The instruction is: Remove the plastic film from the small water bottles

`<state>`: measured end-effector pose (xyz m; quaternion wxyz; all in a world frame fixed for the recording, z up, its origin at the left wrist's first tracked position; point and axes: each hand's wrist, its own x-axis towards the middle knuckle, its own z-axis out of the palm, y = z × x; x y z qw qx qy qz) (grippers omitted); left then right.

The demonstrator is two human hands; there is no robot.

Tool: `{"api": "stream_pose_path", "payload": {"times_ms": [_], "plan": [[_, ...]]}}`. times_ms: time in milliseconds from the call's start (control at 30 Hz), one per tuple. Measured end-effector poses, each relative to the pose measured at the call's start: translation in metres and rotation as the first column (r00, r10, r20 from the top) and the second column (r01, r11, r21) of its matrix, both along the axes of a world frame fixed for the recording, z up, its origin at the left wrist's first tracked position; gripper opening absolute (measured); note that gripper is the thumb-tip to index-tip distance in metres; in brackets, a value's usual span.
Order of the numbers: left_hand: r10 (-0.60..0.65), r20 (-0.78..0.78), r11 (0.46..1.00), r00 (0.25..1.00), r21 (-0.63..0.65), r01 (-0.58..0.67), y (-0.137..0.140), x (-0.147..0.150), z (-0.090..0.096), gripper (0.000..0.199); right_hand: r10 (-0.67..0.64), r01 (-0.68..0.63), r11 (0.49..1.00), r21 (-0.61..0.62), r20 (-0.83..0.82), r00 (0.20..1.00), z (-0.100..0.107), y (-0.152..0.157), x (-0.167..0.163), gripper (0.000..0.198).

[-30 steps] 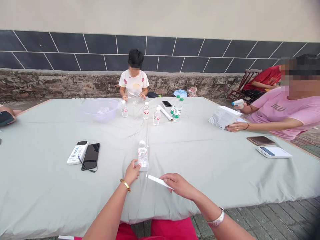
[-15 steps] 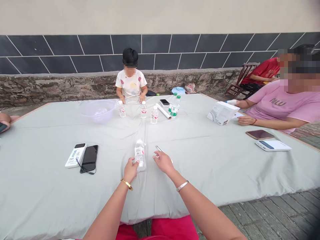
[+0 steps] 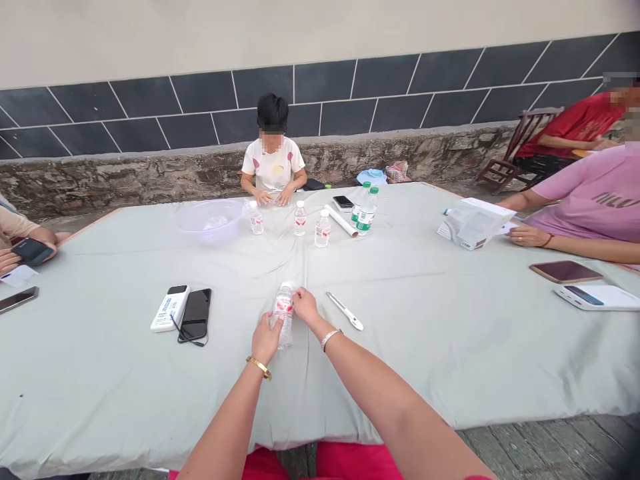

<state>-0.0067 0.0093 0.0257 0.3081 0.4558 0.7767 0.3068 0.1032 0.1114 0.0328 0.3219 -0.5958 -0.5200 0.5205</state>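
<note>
— Grey-clothed table (image 3: 450,347), tiled wall behind. Where's the bottle (image 3: 283,313)?
— Centre frame, upright. Left hand (image 3: 266,339) wraps its base; right hand (image 3: 304,305) pinches its top. Knife (image 3: 345,311) lies just right.

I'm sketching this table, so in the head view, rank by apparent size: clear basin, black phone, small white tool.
1. clear basin, though farther away.
2. black phone.
3. small white tool, beside the right hand.

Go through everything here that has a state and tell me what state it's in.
Left hand: gripping the bottle's base.
Right hand: on the bottle's top.
Bottle: upright, held.
Knife: lying flat, untouched.
Black phone: face up, screen dark.
Bowl: upright.
Far bottles: standing, capped.
</note>
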Motion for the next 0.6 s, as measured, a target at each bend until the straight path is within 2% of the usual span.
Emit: {"api": "stream_pose_path", "payload": {"times_ms": [267,467,600], "plan": [[-0.046,0.060,0.996,0.997,-0.071,0.050,-0.020,0.002,0.004,0.044,-0.075,0.067,0.995,-0.073,-0.120,0.990,0.009,-0.010,0.019,0.013],[-0.060,-0.032,0.998,0.998,-0.025,0.059,-0.038,0.009,0.005,0.064,-0.105,0.088,0.988,-0.130,-0.131,0.986,0.010,-0.016,0.026,0.010],[-0.012,-0.018,0.997,1.000,0.081,0.014,-0.044,0.014,-0.002,0.061,-0.067,0.048,0.983,-0.178,-0.104,0.992,0.014,-0.028,0.039,0.025]]}}
